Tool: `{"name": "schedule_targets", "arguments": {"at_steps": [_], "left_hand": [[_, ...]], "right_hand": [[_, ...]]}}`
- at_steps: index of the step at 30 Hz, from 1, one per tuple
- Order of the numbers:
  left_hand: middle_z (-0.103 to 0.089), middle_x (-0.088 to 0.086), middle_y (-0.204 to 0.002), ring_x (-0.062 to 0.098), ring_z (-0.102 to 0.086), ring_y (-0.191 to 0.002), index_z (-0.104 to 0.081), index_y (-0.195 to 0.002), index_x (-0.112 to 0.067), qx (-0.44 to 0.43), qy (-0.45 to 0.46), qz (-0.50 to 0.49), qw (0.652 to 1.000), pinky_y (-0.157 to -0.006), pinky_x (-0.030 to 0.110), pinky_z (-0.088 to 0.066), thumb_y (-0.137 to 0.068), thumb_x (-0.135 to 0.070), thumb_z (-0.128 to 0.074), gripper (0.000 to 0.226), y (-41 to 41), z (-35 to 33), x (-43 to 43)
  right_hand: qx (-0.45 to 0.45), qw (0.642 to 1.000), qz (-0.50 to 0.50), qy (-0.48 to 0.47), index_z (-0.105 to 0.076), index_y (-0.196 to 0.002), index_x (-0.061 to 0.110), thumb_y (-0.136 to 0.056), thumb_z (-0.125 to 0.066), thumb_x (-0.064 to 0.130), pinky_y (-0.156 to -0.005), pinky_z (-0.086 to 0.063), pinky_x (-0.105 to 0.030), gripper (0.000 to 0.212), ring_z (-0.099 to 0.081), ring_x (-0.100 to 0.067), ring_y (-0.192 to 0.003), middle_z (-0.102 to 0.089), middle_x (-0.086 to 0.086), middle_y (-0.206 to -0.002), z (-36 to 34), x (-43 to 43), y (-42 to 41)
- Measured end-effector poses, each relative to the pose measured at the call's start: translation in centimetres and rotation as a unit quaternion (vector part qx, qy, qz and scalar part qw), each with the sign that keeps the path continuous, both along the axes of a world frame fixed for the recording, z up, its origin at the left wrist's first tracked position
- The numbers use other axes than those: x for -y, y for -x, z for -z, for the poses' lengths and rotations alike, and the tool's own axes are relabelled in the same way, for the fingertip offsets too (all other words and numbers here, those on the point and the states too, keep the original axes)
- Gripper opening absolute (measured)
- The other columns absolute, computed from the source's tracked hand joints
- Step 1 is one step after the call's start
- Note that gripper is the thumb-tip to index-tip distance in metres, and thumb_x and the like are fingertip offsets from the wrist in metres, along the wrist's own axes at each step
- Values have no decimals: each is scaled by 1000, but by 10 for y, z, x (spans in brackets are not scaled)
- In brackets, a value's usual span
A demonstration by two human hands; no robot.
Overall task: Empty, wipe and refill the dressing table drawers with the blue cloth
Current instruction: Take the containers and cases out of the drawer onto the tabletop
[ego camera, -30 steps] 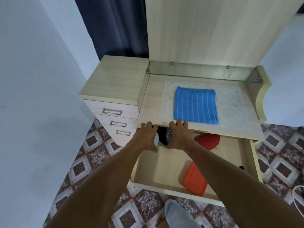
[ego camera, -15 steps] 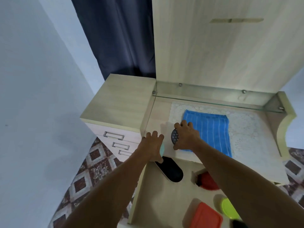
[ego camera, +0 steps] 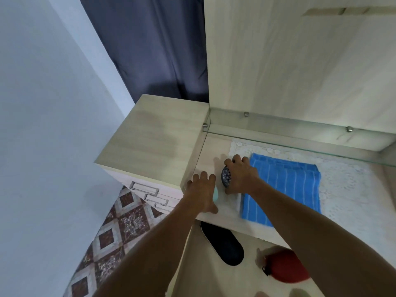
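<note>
Farther onto tabletop (ego camera: 225, 211): left hand (ego camera: 200, 195) with teal item (ego camera: 215, 195), right hand (ego camera: 241, 176) round disc (ego camera: 226, 176)

A dark curtain (ego camera: 154, 50) hangs by a pale wall (ego camera: 42, 103); floor tiles (ego camera: 120, 228) seem speckled.

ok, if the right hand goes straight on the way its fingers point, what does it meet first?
Right hand, gripping a patterned disc, points toward the back. Way looks free over the mat corner. First would probably be the glass shelf or the back panel below it; height unclear.
</note>
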State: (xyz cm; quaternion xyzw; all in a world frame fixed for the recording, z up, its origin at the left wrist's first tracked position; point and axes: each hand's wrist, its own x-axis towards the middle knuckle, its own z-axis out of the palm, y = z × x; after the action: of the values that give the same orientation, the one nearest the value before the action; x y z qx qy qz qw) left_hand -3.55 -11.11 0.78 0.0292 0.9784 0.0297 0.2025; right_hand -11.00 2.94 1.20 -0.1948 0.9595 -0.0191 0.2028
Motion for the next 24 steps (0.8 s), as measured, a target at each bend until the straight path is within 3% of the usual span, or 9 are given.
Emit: {"name": "schedule_targets", "arguments": {"at_steps": [13, 18, 24], "left_hand": [[-41, 9, -130, 34, -41, -121, -30, -130, -17, 12, -11, -37, 999, -102, 48, -39, -55, -54, -82, 99, 20, 26, 4], [-41, 10, -129, 34, -41, -122, -29, -132, -17, 13, -22, -38, 999, -105, 48, -37, -54, -54, -83, 102, 21, 30, 6], [-41, 10, -131, 34, -39, -124, -26, -135, -17, 12, -53, -56, 997, -106, 46, -36, -56, -50, -83, 103, 18, 30, 8]], "right_hand": [[-10, 997, -72, -3, -29, -140, 24, -60, -79, 50, -89, -47, -49, 98, -32, -28, -125, -32, -4, -136, 18, 9, 24], [-5, 997, -72, 16, -31, -139, 24, -61, -77, 52, -87, -50, -48, 94, -35, -27, -122, -35, -4, -134, 24, 18, 27], [14, 998, -53, 7, -28, -142, 24, -64, -74, 55, -93, -43, -52, 95, -32, -29, -127, -33, -4, -138, 29, 22, 29]]}}
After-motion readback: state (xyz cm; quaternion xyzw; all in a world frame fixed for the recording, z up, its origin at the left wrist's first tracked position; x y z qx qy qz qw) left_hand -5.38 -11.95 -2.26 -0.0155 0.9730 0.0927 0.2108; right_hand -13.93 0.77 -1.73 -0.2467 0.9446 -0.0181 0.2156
